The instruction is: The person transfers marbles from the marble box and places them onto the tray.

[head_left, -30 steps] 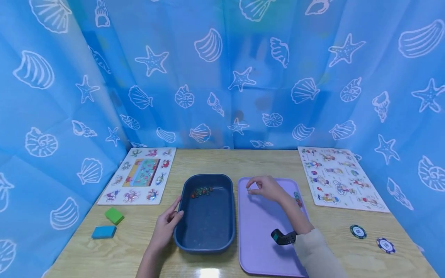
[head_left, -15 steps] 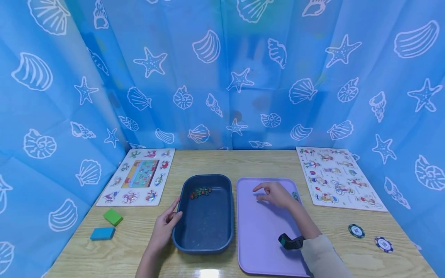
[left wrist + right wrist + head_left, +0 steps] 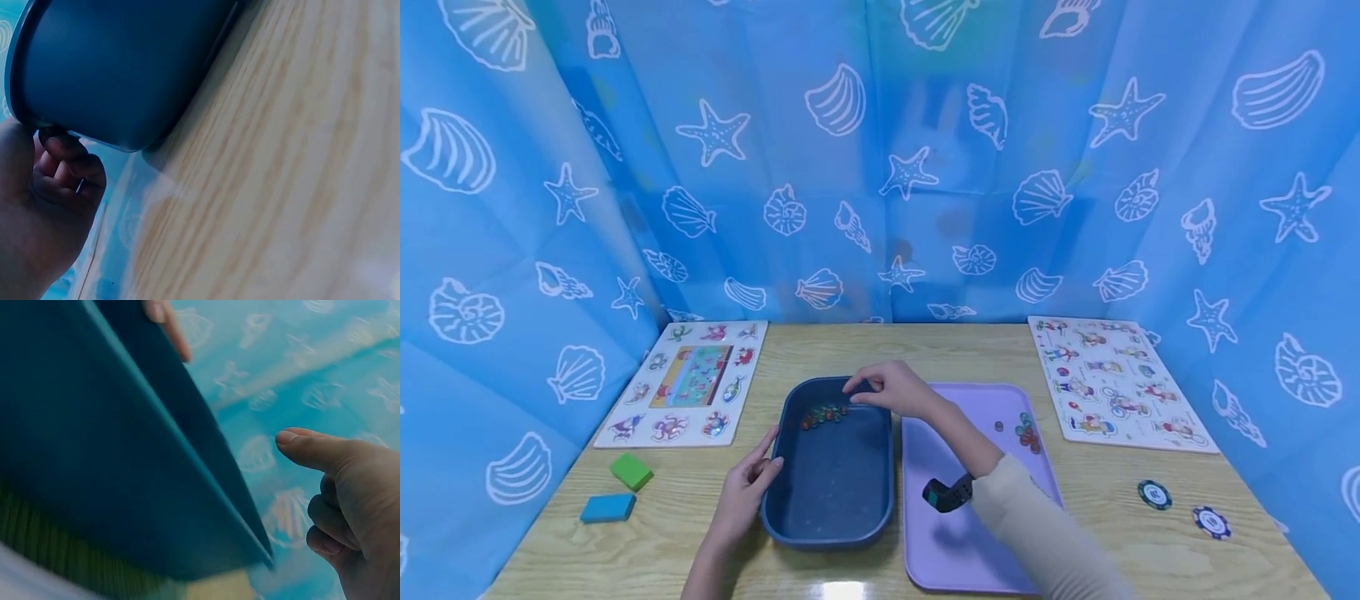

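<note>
Marbles too small to count lie in the bin the left hand grips, near the unclenched right hand.

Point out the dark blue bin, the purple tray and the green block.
Dark blue bin [image 3: 827,492]: head view, bare inside floor.
Purple tray [image 3: 932,546]: head view, bare surface toward its near left corner.
Green block [image 3: 631,470]: head view, its top face.
</note>
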Available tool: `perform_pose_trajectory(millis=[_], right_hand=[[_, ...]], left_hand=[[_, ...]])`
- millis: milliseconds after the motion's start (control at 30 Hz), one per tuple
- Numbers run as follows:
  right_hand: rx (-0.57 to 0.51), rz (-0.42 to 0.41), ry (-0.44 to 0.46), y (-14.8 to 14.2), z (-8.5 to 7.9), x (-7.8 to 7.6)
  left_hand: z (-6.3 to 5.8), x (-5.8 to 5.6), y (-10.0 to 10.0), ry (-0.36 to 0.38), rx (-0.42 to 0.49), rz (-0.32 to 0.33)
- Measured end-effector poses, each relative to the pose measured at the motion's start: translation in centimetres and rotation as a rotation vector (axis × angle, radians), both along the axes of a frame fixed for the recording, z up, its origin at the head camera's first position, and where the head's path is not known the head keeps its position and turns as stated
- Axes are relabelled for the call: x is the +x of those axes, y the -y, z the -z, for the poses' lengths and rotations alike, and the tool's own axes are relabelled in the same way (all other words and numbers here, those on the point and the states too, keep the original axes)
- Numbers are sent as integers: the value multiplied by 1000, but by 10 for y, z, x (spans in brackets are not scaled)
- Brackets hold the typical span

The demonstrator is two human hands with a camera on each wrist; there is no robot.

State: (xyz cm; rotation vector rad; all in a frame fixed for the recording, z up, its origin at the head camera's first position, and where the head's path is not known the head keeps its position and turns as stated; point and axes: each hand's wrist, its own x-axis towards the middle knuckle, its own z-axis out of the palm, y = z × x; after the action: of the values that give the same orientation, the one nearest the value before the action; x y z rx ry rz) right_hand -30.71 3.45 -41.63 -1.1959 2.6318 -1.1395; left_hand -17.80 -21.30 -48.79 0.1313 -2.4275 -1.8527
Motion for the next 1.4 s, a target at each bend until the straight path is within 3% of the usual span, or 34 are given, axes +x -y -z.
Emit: perform_pose_trajectory(millis=[233, 567, 900, 1033, 1200, 1400], right_hand=[[135, -71, -6, 47, 8, -9], [284, -46, -6, 68, 32, -22], [412, -23, -73, 74, 45, -27], [444, -20, -96, 74, 47, -27], [414, -20, -73, 73, 43, -24], [232, -1, 8, 52, 20, -13]], left_hand=[[2, -1, 1, -2, 8, 2], [5, -2, 2, -51, 45, 15], [-19, 7, -3, -40, 51, 42], [-18, 6, -4, -36, 55, 41], [-5, 2, -1, -65, 42, 32], [-2, -1, 1, -54, 66, 32]])
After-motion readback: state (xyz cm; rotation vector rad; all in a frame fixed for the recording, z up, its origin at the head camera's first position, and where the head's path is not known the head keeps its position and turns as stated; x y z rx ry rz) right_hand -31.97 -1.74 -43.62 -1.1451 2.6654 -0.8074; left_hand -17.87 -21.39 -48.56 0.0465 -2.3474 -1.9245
